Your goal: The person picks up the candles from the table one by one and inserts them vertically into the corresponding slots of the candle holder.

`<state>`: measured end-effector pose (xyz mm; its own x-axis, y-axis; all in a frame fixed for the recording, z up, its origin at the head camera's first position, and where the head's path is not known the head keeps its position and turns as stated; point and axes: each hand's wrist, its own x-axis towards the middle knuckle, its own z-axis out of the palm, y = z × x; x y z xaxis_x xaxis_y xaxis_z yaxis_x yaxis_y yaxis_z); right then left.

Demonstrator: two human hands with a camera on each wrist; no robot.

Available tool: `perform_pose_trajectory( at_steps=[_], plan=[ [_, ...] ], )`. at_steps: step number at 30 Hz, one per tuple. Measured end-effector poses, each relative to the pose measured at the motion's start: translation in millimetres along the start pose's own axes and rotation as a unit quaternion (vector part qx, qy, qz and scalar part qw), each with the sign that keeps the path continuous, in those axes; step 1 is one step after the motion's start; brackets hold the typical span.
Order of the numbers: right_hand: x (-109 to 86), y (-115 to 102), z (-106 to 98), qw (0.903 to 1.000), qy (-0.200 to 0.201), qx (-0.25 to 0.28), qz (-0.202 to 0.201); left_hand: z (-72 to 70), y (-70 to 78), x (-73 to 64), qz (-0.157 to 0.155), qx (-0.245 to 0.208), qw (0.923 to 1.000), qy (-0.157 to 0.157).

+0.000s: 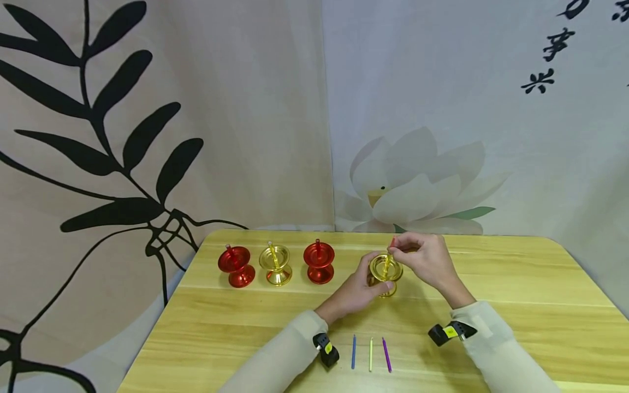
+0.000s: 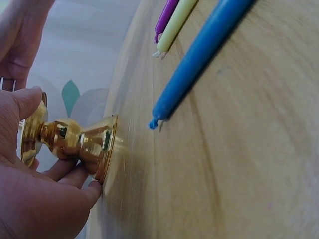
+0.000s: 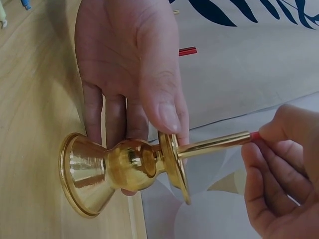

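A gold candle holder (image 3: 134, 164), with a dish and a tall thin tube (image 3: 214, 145), stands at the table's back, right of centre. My left hand (image 1: 357, 289) grips it, thumb on the dish and fingers around the stem. Above the dish, my right hand (image 1: 428, 261) pinches a red candle (image 3: 255, 135) between thumb and fingertips. Only a short red piece shows, right at the tube's open end; the fingers hide the rest. In the left wrist view, the holder's base is close on the tabletop.
To the left stand a red holder (image 1: 235, 260), a gold holder (image 1: 278, 277) and another red holder (image 1: 319, 273). Between my forearms lie a blue candle (image 1: 353, 352), a pale yellow candle (image 1: 371, 355) and a purple candle (image 1: 386, 355). A printed curtain (image 1: 275, 109) hangs behind the wooden table (image 1: 516, 305).
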<state>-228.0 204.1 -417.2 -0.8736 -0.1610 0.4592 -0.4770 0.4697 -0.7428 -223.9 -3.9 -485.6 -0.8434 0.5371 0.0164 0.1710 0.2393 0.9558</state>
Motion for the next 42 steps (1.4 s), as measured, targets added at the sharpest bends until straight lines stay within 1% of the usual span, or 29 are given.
perform_pose_trajectory(
  at_steps=[3, 14, 18, 21, 24, 27, 30, 32, 36, 39, 40, 42],
  plan=[
    [0.4, 0.4, 1.1, 1.0, -0.003, 0.001, -0.003, -0.9, 0.3, -0.1, 0.0, 0.002, 1.0, 0.001],
    [-0.8, 3.1, 2.4, 0.9999, -0.007, 0.01, 0.009, -1.6, 1.4, -0.8, -0.002, 0.009, 0.9999, 0.004],
    [-5.5, 8.2, 5.3, 0.9999, -0.01, -0.005, 0.013, -1.5, 0.1, -0.5, -0.003, 0.007, 1.0, 0.005],
    [-10.7, 15.1, 10.3, 0.9996, -0.012, -0.026, 0.001, -1.3, -1.2, -0.2, -0.01, 0.008, 0.9999, 0.007],
    [-14.8, 20.9, 16.3, 0.9985, -0.018, -0.05, -0.014, -2.0, -1.9, -1.2, -0.018, 0.024, 0.9995, 0.011],
    [-17.9, 23.9, 21.9, 0.9968, -0.035, -0.07, -0.014, -4.7, -0.1, -5.2, -0.031, 0.047, 0.9983, 0.016],
    [-21.0, 25.0, 26.3, 0.9949, -0.051, -0.086, 0.002, -10.0, 2.6, -12.8, -0.044, 0.059, 0.9972, 0.015],
    [-23.0, 25.8, 28.3, 0.9936, -0.06, -0.095, 0.01, -14.6, 4.6, -19.9, -0.05, 0.058, 0.9969, 0.014],
    [-24.8, 27.1, 29.5, 0.9922, -0.068, -0.103, 0.019, -26.6, 10.8, -38.2, -0.045, 0.057, 0.9972, 0.016],
    [-24.9, 27.5, 28.0, 0.9915, -0.072, -0.104, 0.028, -36.9, 18.5, -54.5, -0.025, 0.067, 0.997, 0.027],
    [-24.7, 27.6, 27.0, 0.9912, -0.075, -0.105, 0.032, -40.5, 20.9, -59.5, -0.016, 0.073, 0.9966, 0.035],
    [-24.3, 27.8, 24.6, 0.9902, -0.079, -0.107, 0.041, -48.0, 24.7, -68.5, 0.006, 0.087, 0.9942, 0.062]
  ],
)
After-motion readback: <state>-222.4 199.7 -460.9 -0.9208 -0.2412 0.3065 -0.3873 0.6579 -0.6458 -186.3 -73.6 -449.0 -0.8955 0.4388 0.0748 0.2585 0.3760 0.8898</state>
